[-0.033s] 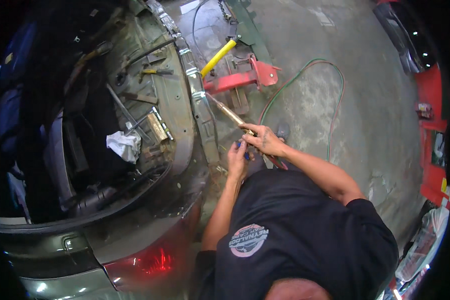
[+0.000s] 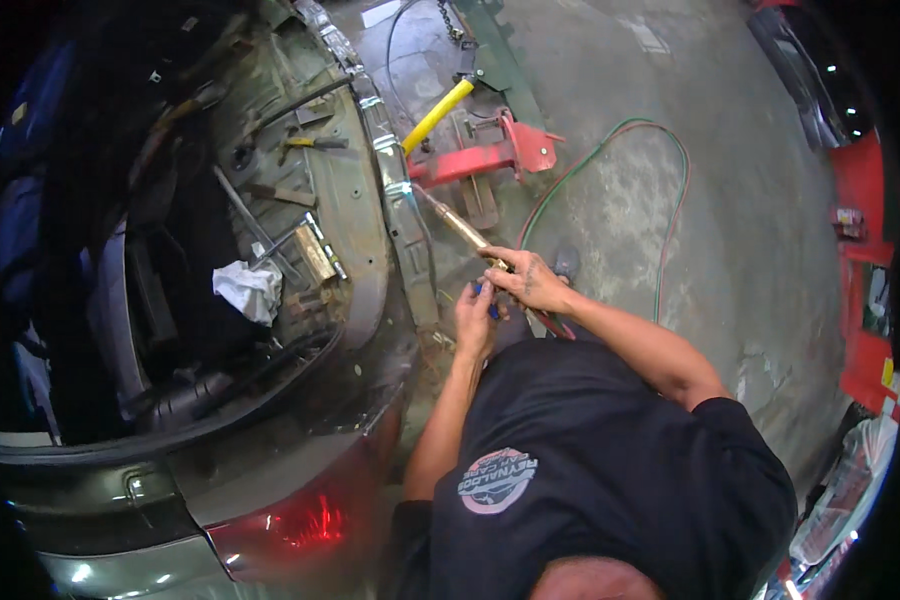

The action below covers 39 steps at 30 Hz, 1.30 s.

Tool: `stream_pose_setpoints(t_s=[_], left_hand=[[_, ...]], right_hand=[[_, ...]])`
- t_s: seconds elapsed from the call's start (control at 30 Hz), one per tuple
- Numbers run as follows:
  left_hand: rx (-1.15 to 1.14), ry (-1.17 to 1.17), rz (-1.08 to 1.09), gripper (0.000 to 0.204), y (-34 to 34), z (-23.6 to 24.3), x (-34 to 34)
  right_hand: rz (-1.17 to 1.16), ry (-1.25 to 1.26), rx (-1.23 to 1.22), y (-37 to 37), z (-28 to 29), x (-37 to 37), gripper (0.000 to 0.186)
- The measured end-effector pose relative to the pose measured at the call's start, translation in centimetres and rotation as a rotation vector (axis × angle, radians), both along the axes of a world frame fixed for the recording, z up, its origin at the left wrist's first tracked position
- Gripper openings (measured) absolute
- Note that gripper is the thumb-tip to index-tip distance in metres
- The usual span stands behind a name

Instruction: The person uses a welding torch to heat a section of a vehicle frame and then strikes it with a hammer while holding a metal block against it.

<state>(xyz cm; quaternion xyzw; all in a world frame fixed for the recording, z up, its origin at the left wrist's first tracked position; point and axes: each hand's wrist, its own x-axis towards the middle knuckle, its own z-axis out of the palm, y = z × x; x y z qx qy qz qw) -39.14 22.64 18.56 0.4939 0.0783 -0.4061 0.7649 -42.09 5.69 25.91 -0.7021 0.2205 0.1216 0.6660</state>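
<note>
My right hand (image 2: 532,282) is wrapped round a brass-coloured gas torch (image 2: 460,228). The torch slants up and left, its tip close to the bare metal edge of the car body (image 2: 398,190), where a bright spot shows. My left hand (image 2: 474,318) is closed just below, its fingers pinching a small blue piece (image 2: 488,302) at the torch's rear end; whether this is a knob or a separate thing, I cannot tell. Green and red hoses (image 2: 685,160) loop over the floor, with red hose also showing below my right hand.
Inside the open car body lie a yellow-and-black hammer (image 2: 315,144), a white rag (image 2: 248,292), a wood block (image 2: 315,254) and metal bars. A red metal arm (image 2: 470,162) and a yellow bar (image 2: 438,115) stand beside the edge. A red tail light (image 2: 290,525) is at lower left.
</note>
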Motion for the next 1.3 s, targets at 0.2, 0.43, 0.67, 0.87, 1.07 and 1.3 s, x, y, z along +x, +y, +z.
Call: stream_pose_setpoints(t_s=[0.2,0.43,0.67,0.87,1.07,1.3], left_hand=[[-0.052,0.002,0.054,0.028,0.0,-0.7,0.4],[-0.075,0.021,0.094,0.025,0.5,-0.7,0.7],[-0.051,0.008,0.106,0.025,0.4,-0.7,0.7],[-0.091,0.044,0.051,0.027,-0.2,-1.3,0.2],[-0.1,0.013,0.063,0.028,0.0,-1.0,0.4],[-0.081,-0.007,0.08,0.027,0.7,-0.2,0.8]], right_hand=[[0.001,-0.058,-0.073,0.2,-1.1,0.5,0.055],[0.004,-0.103,-0.066,0.9,-2.0,1.2,0.055],[0.032,0.03,-0.037,0.6,0.4,1.2,0.055],[0.0,-0.044,-0.108,0.1,-0.9,0.2,0.054],[0.014,-0.055,-0.13,0.3,-0.8,0.6,0.055],[0.031,-0.055,-0.115,1.1,-1.2,1.4,0.054]])
